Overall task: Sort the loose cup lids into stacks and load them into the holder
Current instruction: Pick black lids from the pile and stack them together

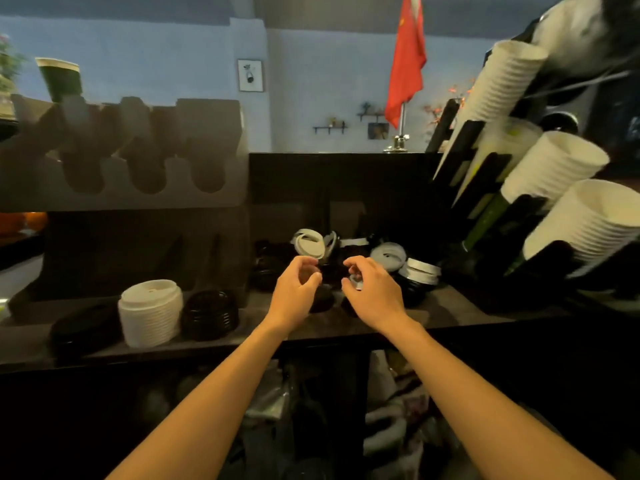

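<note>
Single head-worn wide-angle view, facing forward and down over the counter [460,308]; left hand [294,289] and right hand [375,289] close.

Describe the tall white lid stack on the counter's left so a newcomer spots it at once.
Start at the dark counter running across the view, below the grey slotted holder. On its left part stands the white lid stack, between a flat black pile and a black lid stack. It is the only tall white ribbed column there; both neighbours are lower and black.
</note>
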